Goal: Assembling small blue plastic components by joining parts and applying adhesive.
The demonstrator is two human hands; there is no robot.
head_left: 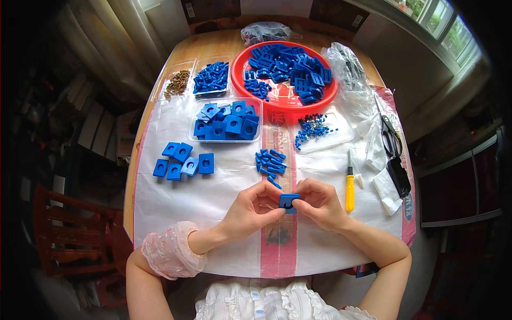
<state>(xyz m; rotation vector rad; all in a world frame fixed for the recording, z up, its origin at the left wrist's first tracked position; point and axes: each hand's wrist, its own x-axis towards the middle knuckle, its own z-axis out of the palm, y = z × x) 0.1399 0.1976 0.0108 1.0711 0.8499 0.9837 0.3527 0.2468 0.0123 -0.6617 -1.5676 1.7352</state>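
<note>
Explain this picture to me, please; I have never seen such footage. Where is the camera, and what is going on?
No machine here: a person wears a wide-angle camera on the head, looking down at the hands. The left hand and right hand together pinch a small blue square plastic block. On the white-covered table lie loose blue blocks, blue pegs, a clear tray of blocks, a red bowl of blue parts, a yellow screwdriver and scissors.
</note>
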